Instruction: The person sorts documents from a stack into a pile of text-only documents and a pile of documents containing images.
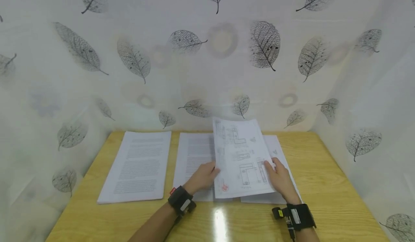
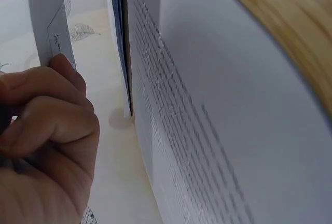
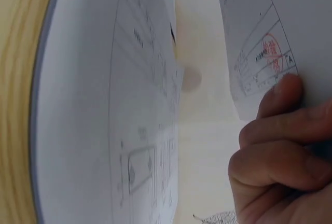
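Both hands hold a white drawing sheet [image 1: 241, 144] by its two side edges, raised above the table; it bears line diagrams and a red stamp near its lower left corner. My left hand [image 1: 201, 177] pinches the left edge with curled fingers. On the right edge, my right hand [image 1: 282, 180] grips with the thumb on top. Whether it is one sheet or several, I cannot tell. Beneath lie a text-printed paper stack [image 1: 194, 152] in the middle and a drawing stack [image 1: 281, 153] on the right, both partly hidden. The right wrist view shows the red stamp [image 3: 271, 53] on the held paper's underside.
A second text-printed paper stack [image 1: 139, 166] lies at the left on the wooden table [image 1: 327, 173]. A leaf-patterned curtain [image 1: 223, 79] hangs behind and along both sides. A small red tag [image 1: 173, 190] shows beside the left wrist strap.
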Action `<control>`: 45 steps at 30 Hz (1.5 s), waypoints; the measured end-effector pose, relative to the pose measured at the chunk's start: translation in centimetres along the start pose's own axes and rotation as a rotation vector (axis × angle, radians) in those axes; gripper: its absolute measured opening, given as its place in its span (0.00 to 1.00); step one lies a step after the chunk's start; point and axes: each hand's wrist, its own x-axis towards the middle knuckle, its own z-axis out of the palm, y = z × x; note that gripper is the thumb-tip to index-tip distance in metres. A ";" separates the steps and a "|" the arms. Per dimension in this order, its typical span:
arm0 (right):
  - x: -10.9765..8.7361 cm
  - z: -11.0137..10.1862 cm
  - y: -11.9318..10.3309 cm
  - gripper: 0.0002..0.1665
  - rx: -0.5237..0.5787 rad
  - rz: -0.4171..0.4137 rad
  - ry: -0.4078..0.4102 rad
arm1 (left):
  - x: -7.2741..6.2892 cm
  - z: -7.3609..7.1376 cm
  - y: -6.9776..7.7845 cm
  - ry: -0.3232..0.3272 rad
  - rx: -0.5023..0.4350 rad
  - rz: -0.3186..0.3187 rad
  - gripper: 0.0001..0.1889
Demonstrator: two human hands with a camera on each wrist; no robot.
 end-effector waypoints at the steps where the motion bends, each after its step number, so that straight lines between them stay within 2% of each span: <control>1: 0.1 -0.2 0.2 0.27 -0.004 0.002 -0.004 | 0.1 0.2 0.1 -0.004 0.000 0.001 0.16; 5: 0.3 -0.9 0.8 0.29 0.004 0.004 -0.047 | 0.8 0.9 0.8 -0.030 0.002 0.014 0.17; 11: 0.3 -2.6 1.5 0.25 -0.019 0.011 -0.088 | 1.7 2.3 1.8 -0.068 -0.007 -0.007 0.15; 19: -0.2 -5.1 2.7 0.25 -0.029 0.065 -0.177 | 2.4 3.4 2.6 -0.045 -0.007 -0.013 0.10; 26: -0.2 -6.2 3.6 0.23 -0.057 0.114 -0.170 | 3.5 4.2 3.2 -0.045 -0.043 0.006 0.09; 30: -0.1 -6.5 4.0 0.24 -0.084 0.134 -0.175 | 4.1 4.9 3.8 -0.077 -0.005 -0.015 0.08; 34: 0.0 -6.8 4.4 0.26 -0.088 0.156 -0.186 | 4.4 5.6 4.5 -0.119 0.036 -0.052 0.13; 35: 0.0 -6.9 4.5 0.27 -0.085 0.161 -0.187 | 4.4 5.7 4.6 -0.125 0.018 -0.065 0.15; 41: -0.1 -7.1 4.9 0.26 -0.094 0.177 -0.183 | 4.5 6.2 5.1 -0.113 -0.034 -0.086 0.20; 45: 0.0 -7.1 5.0 0.24 -0.099 0.183 -0.181 | 4.5 6.5 5.1 -0.097 -0.017 -0.105 0.23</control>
